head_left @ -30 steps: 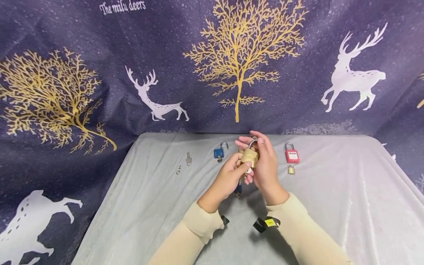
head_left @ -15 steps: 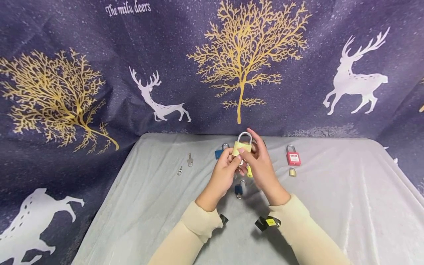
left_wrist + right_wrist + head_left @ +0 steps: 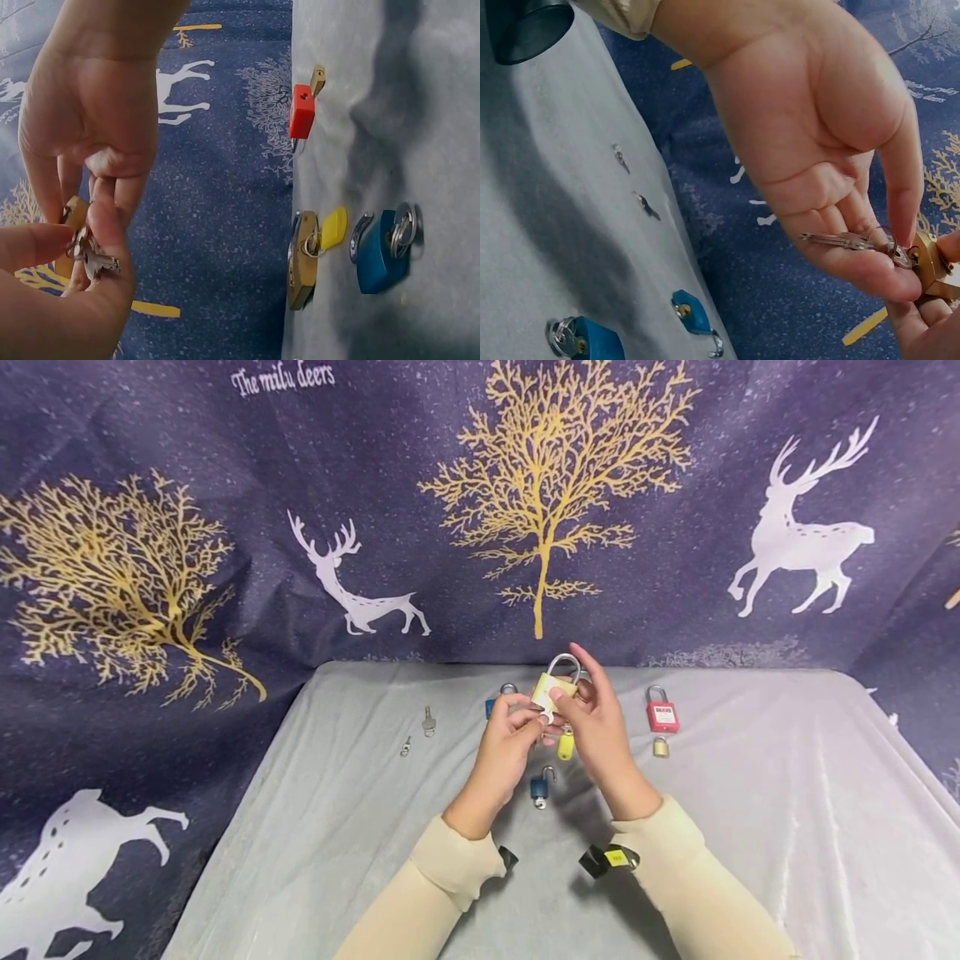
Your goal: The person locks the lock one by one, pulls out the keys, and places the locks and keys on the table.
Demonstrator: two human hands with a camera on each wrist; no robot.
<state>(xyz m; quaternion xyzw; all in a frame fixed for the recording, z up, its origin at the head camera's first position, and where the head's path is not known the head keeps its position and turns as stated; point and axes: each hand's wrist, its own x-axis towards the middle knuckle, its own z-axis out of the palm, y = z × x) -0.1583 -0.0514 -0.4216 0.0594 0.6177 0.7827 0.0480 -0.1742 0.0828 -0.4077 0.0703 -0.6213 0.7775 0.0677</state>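
A brass padlock (image 3: 552, 687) with a silver shackle stands upright above the cloth, between both hands. My right hand (image 3: 572, 695) grips its body, thumb in front and fingers behind. My left hand (image 3: 534, 721) pinches a bunch of keys (image 3: 544, 719) hanging right under the lock. In the right wrist view the keys (image 3: 847, 240) lie across the left hand's fingers, with their ring at the padlock (image 3: 932, 264). The left wrist view shows the padlock (image 3: 73, 214) mostly hidden by fingers, with the keys (image 3: 95, 260) below it.
On the grey cloth (image 3: 337, 827) below the hands lie a brass padlock with a yellow key tag (image 3: 566, 746) and a blue padlock (image 3: 538, 787). Another blue padlock (image 3: 495, 702) lies behind. A red padlock (image 3: 662, 715) and a small brass one (image 3: 660, 747) lie right; two loose keys (image 3: 427, 721) left.
Both hands have lifted the brass padlock up and slightly left and turned it upright. The blue padlock and the yellow-tagged one on the cloth have come into sight.
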